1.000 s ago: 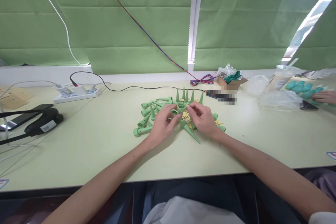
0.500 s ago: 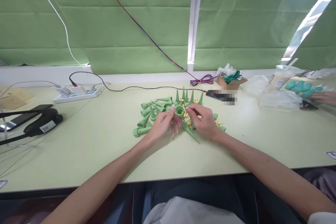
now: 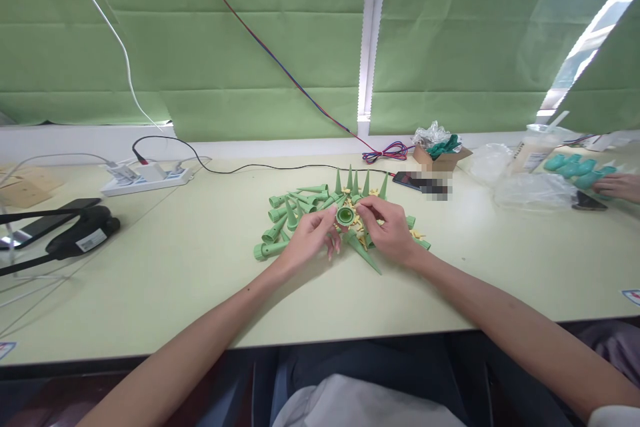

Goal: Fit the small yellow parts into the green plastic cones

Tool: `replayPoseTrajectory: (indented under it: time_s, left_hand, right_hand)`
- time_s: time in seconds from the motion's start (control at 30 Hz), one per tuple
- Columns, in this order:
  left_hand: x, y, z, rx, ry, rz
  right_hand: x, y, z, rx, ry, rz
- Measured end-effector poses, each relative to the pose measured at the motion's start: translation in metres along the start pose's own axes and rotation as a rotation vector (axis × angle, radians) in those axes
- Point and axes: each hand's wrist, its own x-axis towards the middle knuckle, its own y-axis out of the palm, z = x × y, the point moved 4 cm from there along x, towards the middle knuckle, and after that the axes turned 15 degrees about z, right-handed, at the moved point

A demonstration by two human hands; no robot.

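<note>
Head view. Both hands meet over the middle of the pale green tabletop (image 3: 200,280).

Left hand (image 3: 310,240): grip closed on one green plastic hollow cone (image 3: 344,216), thumb and fingers round its wide end. The cone is raised just above the pile, between the two hands. Its long axis runs roughly far to near. The round open mouth faces the camera, and the pointed end is hidden behind the fingers.

Right hand (image 3: 390,230): thumb and forefinger pressed together, touching the right side of the mouth's rim. Whether a small piece sits between them, cannot tell. The mouth lies directly left of the right grip, in contact. The right fingertips are nearest the opening, and the left hand carries the body.

Counts:
- cones in hand: 1
- upright green cones (image 3: 349,180), tip up at the far edge of the pile: 4 clear, perhaps a fifth
- flat-lying green cones (image 3: 280,230), mostly left of the hands: about a dozen, overlapping, so no exact count
- long flat cone (image 3: 367,257), near side by the right hand, tip pointing near-right: 1
- small yellow pieces (image 3: 415,235), scattered under and right of the hands: too small to count

Around, all well apart:
- white power strip (image 3: 145,177), far left
- open cardboard box (image 3: 440,159), far right
- another person's hand (image 3: 620,185), at the right edge
</note>
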Motion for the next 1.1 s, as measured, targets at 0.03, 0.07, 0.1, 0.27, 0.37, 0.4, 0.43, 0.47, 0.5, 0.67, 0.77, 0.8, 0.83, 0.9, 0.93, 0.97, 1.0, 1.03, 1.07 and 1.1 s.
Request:
replayPoseTrajectory:
  time_s: [0.03,0.07,0.1,0.27,0.37,0.4,0.43,0.47,0.5,0.67,0.77,0.8,0.83,0.9,0.93,0.97,1.0,1.03,1.07,1.1]
  left_hand:
    - [0.0,0.0,-0.001,0.021,0.009,-0.001]
    - [-0.001,0.0,-0.002,0.044,0.018,-0.001]
    - [-0.001,0.0,-0.003,0.069,0.025,-0.001]
    - [-0.004,-0.002,-0.003,0.174,0.004,-0.052]
    - [-0.004,-0.003,0.0,0.202,-0.01,-0.083]
    - [-0.004,-0.003,0.0,0.205,-0.007,-0.085]
    - [-0.004,-0.003,0.0,0.205,-0.003,-0.085]
    - [-0.004,-0.003,0.0,0.204,0.003,-0.086]
    - [-0.004,-0.002,0.0,0.201,0.009,-0.086]
    - [-0.003,-0.001,-0.002,0.184,0.028,-0.1]
    - [-0.003,-0.001,-0.002,0.199,0.038,-0.121]
    - [-0.003,-0.002,-0.002,0.21,0.047,-0.129]
    - [-0.003,-0.002,-0.001,0.225,0.06,-0.137]
    - [-0.003,-0.002,0.0,0.26,0.097,-0.148]
    - [-0.003,-0.002,0.001,0.278,0.116,-0.15]
    - [-0.003,-0.003,0.002,0.297,0.133,-0.149]
    - [-0.003,-0.003,0.003,0.317,0.148,-0.148]
    - [-0.003,-0.003,0.003,0.339,0.163,-0.148]
    - [-0.003,-0.003,0.004,0.364,0.175,-0.149]
    - [-0.003,-0.004,0.005,0.39,0.186,-0.152]
  right_hand:
    - [0.0,0.0,-0.001,0.005,0.008,0.003]
    - [0.0,0.0,-0.002,0.011,0.015,0.005]
    - [0.0,0.0,-0.003,0.017,0.022,0.008]
    - [-0.001,0.001,-0.007,0.035,0.054,0.026]
    - [-0.001,0.002,-0.009,0.041,0.087,0.033]
    - [-0.001,0.002,-0.01,0.047,0.099,0.036]
    - [-0.001,0.002,-0.011,0.053,0.109,0.039]
    - [-0.001,0.002,-0.011,0.06,0.119,0.043]
    - [-0.001,0.001,-0.012,0.065,0.128,0.046]
    - [0.0,0.002,-0.014,0.089,0.151,0.06]
    - [0.0,0.002,-0.014,0.093,0.153,0.063]
    - [0.0,0.002,-0.014,0.094,0.156,0.065]
    - [0.0,0.002,-0.015,0.098,0.161,0.067]
    - [0.0,0.002,-0.015,0.107,0.172,0.072]
    - [0.0,0.002,-0.016,0.112,0.177,0.076]
    - [0.0,0.003,-0.016,0.117,0.182,0.079]
    - [0.0,0.003,-0.016,0.121,0.186,0.082]
    - [0.0,0.003,-0.017,0.126,0.19,0.085]
    - [0.0,0.003,-0.017,0.133,0.194,0.087]
    - [0.0,0.004,-0.018,0.141,0.197,0.087]
